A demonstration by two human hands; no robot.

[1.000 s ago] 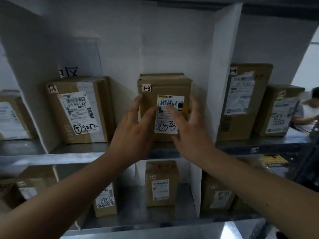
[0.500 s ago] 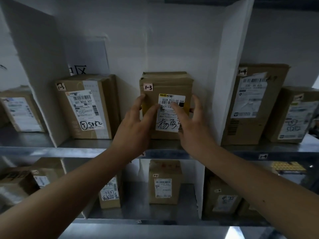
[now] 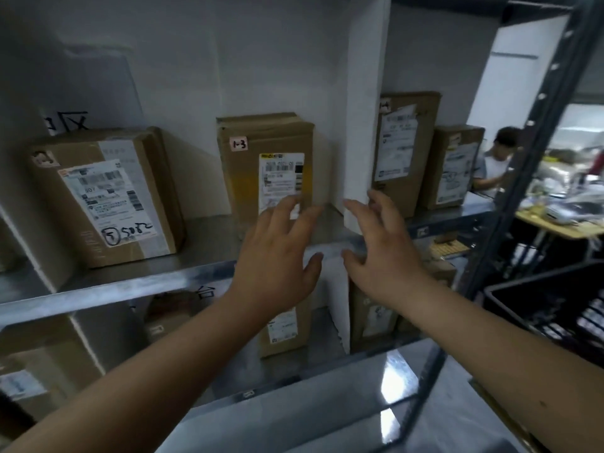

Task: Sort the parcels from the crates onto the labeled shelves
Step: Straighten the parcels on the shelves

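Two boxes share the bay on the upper shelf [image 3: 108, 282]. At its left stands the big box [image 3: 104, 197], its label facing out and angled a little. To its right, well apart from it, stands the parcel [image 3: 264, 165] marked 1-3, upright, close beside the white divider [image 3: 364, 119] with a narrow gap between them.

Both hands are open and hold nothing. The left hand [image 3: 277, 256] hovers before the parcel's lower front, fingers spread; whether the fingertips touch the label I cannot tell, as the picture is blurred. The right hand [image 3: 382, 253] hangs off the shelf edge in front of the divider's foot, fingers loosely spread.

Placing looks done, so the step is the let-go. To do it well, draw both hands straight out, level, without brushing the parcel or the divider, and check that the parcel stands square with its mark readable. The black crate [image 3: 549, 308] at right is probably the next stop.
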